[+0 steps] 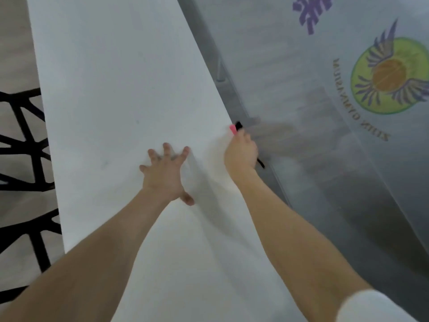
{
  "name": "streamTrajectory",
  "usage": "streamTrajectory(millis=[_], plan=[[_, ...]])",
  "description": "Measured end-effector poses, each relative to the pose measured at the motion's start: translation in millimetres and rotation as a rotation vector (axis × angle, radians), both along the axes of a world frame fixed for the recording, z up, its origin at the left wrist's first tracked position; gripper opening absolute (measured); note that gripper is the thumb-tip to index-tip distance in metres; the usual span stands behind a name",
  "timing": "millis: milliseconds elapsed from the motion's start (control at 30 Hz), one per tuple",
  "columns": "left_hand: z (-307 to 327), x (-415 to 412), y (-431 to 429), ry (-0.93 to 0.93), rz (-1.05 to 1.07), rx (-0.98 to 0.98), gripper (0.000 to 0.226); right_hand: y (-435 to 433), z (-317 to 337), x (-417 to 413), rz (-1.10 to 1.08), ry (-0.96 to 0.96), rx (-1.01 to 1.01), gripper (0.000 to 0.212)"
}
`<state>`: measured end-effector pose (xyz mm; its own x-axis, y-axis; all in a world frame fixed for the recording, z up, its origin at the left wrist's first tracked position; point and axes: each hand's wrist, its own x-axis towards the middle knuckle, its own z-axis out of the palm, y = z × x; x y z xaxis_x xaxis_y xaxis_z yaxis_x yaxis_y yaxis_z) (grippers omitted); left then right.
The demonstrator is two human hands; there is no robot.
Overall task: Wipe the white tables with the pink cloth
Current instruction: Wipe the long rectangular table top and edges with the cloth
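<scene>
**Pink cloth (232, 129) bunched in a fist at the edge of the white desk (111, 89)**

The pink cloth is almost wholly hidden. Only a small corner pokes out at the top of the right grip (241, 152), just right of the frame's centre, where the desk's long right-hand edge runs diagonally down the picture. The right grip is closed tight around the cloth, fingers curled under and knuckles up, so the bulk of the fabric sits inside and beneath the fist. What shows lies just above the fingers. It appears to meet the desk's rim, though blur keeps me from saying so for certain.

Holding the cloth wadded like this probably puts pressure on a narrow strip, which suits cleaning the rim rather than the broad top. A thin black object (261, 163) shows both above and below the fist along the edge. I cannot tell what it is or whether the hand also holds it.

The left grip (166, 173) holds nothing. Its fingers are splayed wide and the palm is flat on the desk, just left of the other hand. That reads as a brace, taking the person's weight while they lean across to reach the edge.

Beyond the edge, filling the right of the frame, stands a translucent panel (301, 66) with a round green and orange winged emblem (390, 75). Black lattice frames (25, 140) show down the left side of the frame, beside the desk.
</scene>
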<state>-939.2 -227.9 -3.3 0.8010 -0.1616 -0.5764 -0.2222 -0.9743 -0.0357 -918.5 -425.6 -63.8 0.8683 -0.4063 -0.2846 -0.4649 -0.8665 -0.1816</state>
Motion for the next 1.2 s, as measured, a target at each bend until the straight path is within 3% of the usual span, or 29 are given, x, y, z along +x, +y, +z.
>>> streamTrajectory(millis=[100, 200, 333, 567, 700, 833, 1067, 1200], plan=[[-8, 4, 6, -0.055, -0.028, -0.017, 0.166, 11, 1, 51, -0.090, -0.126, 0.091, 0.050], [-13, 9, 5, -0.047, -0.045, -0.018, 0.173, 5, -6, 1, -0.160, -0.250, 0.187, 0.070], [-20, 11, 6, -0.051, -0.043, -0.006, 0.177, 1, -13, -79, -0.204, -0.431, 0.230, 0.045], [-20, 10, 7, -0.052, -0.049, -0.015, 0.177, 0, -14, 38, -0.088, -0.277, 0.207, 0.048], [-20, 9, 8, -0.054, -0.058, -0.006, 0.178, -6, -15, -3, -0.068, -0.353, 0.203, 0.067], [-23, 9, 7, -0.060, -0.063, 0.004, 0.178, -12, -22, -64, -0.022, -0.383, 0.185, 0.062], [-21, 10, 6, -0.063, -0.060, -0.004, 0.177, 13, -12, 65, 0.083, -0.322, 0.178, 0.059], [-21, 9, 7, -0.070, -0.076, 0.013, 0.177, 8, -15, -5, 0.037, -0.375, 0.181, 0.059]])
